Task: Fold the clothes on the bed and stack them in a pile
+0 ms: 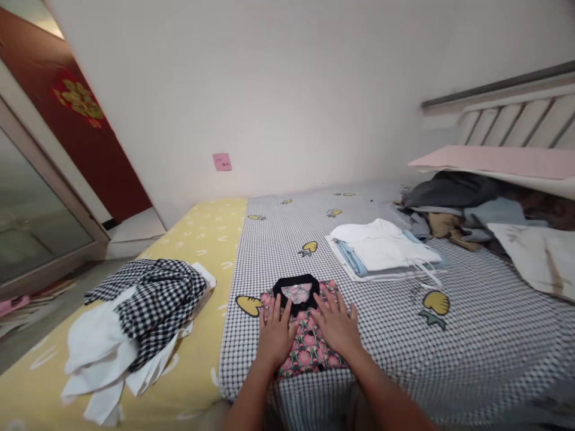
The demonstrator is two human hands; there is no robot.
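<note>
A folded pink floral shirt [309,353] with a black collar lies at the near edge of the bed, on the black-and-white checked sheet [471,335]. My left hand [275,333] rests flat on the shirt's left half, fingers stretched toward the collar. My right hand [336,324] lies flat on its right half, fingers spread. Neither hand grips anything.
A folded stack of white and light blue clothes [381,248] sits further back on the bed. A loose heap of checked and white garments [139,317] lies on the yellow sheet [202,239] at left. Dark and grey clothes [453,203] pile up by the headboard at right.
</note>
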